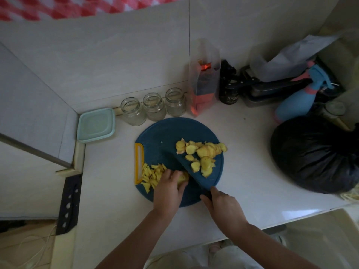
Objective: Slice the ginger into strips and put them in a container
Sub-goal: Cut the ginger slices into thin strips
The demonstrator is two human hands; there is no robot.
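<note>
The left hand (169, 183) clamps a ginger stack (183, 178) steady against the knife (186, 169), whose handle the right hand (219, 202) grips tight; cut strips (151, 175) pile just beyond the holding hand, away from the blade.

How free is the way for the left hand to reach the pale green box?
Probably yes. The box lies farther left than the left hand, with only cut strips and bare counter between. But the hand holds ginger, to be released first.
</note>
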